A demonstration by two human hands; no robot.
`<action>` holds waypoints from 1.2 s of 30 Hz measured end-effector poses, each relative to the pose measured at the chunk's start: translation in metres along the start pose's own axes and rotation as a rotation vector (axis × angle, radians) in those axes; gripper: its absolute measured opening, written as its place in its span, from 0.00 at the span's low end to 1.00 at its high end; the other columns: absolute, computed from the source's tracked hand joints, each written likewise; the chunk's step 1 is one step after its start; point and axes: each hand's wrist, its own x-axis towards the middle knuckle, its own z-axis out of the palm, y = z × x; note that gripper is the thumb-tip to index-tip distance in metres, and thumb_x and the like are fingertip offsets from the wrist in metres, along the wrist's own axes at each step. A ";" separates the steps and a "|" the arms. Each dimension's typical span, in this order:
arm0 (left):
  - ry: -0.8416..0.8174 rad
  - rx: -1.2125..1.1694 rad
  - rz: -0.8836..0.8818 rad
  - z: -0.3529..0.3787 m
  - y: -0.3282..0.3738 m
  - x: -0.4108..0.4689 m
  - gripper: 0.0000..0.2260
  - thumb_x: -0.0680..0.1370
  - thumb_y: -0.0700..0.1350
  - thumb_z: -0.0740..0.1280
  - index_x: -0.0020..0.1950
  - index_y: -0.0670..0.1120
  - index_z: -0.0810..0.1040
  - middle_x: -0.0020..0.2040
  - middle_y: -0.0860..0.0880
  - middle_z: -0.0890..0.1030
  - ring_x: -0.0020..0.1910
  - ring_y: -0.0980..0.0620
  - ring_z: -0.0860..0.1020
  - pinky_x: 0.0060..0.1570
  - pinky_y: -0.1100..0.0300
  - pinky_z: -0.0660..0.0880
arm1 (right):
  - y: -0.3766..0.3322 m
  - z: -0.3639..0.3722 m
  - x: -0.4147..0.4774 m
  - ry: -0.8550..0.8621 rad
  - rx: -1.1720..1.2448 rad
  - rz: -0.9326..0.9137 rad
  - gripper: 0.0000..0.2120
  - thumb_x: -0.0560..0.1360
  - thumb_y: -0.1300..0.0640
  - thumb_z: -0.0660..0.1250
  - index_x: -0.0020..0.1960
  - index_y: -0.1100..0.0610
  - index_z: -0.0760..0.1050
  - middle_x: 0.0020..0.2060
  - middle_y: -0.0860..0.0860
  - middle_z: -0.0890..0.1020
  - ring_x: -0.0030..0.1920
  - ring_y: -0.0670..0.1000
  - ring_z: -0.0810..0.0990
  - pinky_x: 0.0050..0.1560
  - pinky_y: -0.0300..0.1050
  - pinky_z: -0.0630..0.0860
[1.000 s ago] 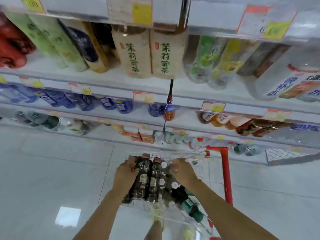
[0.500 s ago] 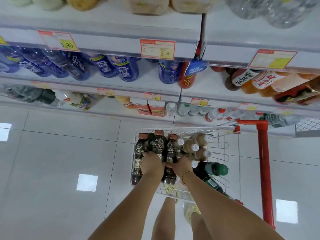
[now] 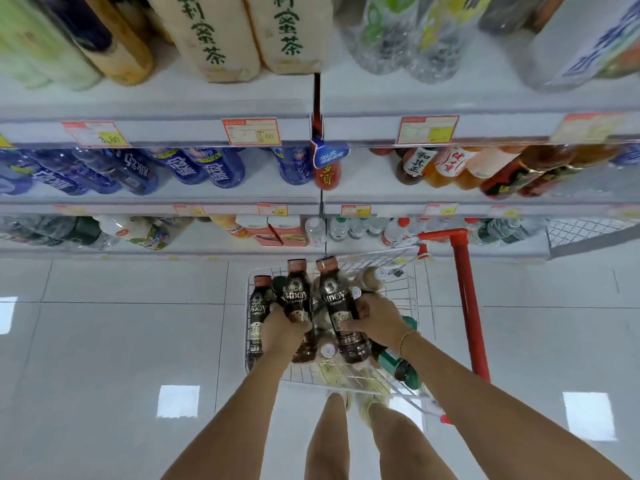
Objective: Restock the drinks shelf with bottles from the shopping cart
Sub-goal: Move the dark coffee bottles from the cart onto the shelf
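Note:
A white wire shopping cart with a red handle stands below me, holding several bottles. My left hand grips a dark coffee bottle with a brown cap. My right hand grips a second dark coffee bottle. Both bottles are raised above the cart. A third dark coffee bottle stands at the cart's left side. Green bottles and pale milky ones lie in the cart, partly hidden by my hands.
Drinks shelves face me: large tea bottles on top, blue bottles and orange-brown bottles on the middle shelf, cartons and small water bottles on the lowest. The floor is white tile. My legs stand behind the cart.
Both hands have lifted two coffee bottles up out of the cart. The camera has tilted up, bringing the top shelf back into view.

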 end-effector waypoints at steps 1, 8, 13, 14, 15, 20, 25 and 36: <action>0.025 -0.078 0.041 -0.006 0.007 -0.014 0.23 0.69 0.43 0.73 0.59 0.39 0.69 0.42 0.47 0.78 0.42 0.45 0.78 0.37 0.58 0.72 | -0.004 -0.015 -0.015 0.040 0.054 -0.027 0.23 0.65 0.46 0.75 0.53 0.59 0.76 0.48 0.52 0.82 0.49 0.54 0.80 0.50 0.45 0.77; 0.301 -0.353 0.448 -0.095 0.085 -0.128 0.21 0.66 0.44 0.77 0.53 0.47 0.71 0.44 0.53 0.79 0.44 0.52 0.77 0.44 0.59 0.72 | -0.057 -0.131 -0.133 0.317 0.287 -0.304 0.22 0.67 0.52 0.75 0.58 0.55 0.74 0.52 0.46 0.81 0.55 0.46 0.78 0.54 0.37 0.73; 0.389 -0.614 0.747 -0.179 0.163 -0.216 0.21 0.66 0.43 0.77 0.46 0.60 0.69 0.44 0.66 0.76 0.46 0.69 0.75 0.46 0.66 0.73 | -0.104 -0.201 -0.217 0.545 0.461 -0.600 0.19 0.65 0.60 0.77 0.48 0.42 0.76 0.44 0.48 0.82 0.48 0.43 0.79 0.48 0.38 0.78; 0.412 -0.631 0.822 -0.194 0.178 -0.232 0.21 0.65 0.43 0.77 0.45 0.60 0.68 0.43 0.66 0.77 0.47 0.67 0.76 0.47 0.65 0.73 | -0.115 -0.214 -0.234 0.584 0.474 -0.661 0.19 0.64 0.61 0.77 0.46 0.42 0.76 0.42 0.47 0.82 0.45 0.45 0.79 0.46 0.38 0.78; 0.430 -0.652 0.903 -0.208 0.192 -0.246 0.21 0.65 0.42 0.77 0.45 0.59 0.68 0.44 0.65 0.78 0.47 0.66 0.77 0.48 0.64 0.74 | -0.126 -0.227 -0.249 0.625 0.495 -0.724 0.19 0.63 0.62 0.77 0.46 0.42 0.76 0.42 0.45 0.82 0.44 0.44 0.79 0.45 0.35 0.77; 0.544 -0.690 1.194 -0.255 0.274 -0.280 0.24 0.64 0.38 0.78 0.44 0.57 0.65 0.45 0.57 0.77 0.45 0.63 0.78 0.47 0.68 0.77 | -0.179 -0.295 -0.288 0.818 0.430 -0.989 0.19 0.66 0.63 0.75 0.51 0.46 0.74 0.47 0.43 0.82 0.52 0.44 0.80 0.54 0.38 0.78; 0.562 -0.661 1.230 -0.263 0.342 -0.265 0.23 0.64 0.42 0.78 0.47 0.57 0.67 0.45 0.60 0.77 0.47 0.56 0.79 0.47 0.65 0.77 | -0.215 -0.351 -0.280 0.978 0.345 -1.042 0.22 0.66 0.65 0.74 0.58 0.55 0.73 0.49 0.44 0.80 0.49 0.32 0.77 0.52 0.26 0.73; 0.686 -0.632 1.143 -0.249 0.392 -0.224 0.22 0.66 0.41 0.77 0.55 0.43 0.71 0.51 0.47 0.81 0.48 0.52 0.78 0.47 0.64 0.71 | -0.228 -0.403 -0.234 0.953 0.235 -0.927 0.27 0.69 0.65 0.73 0.66 0.57 0.71 0.53 0.45 0.78 0.54 0.44 0.76 0.60 0.40 0.73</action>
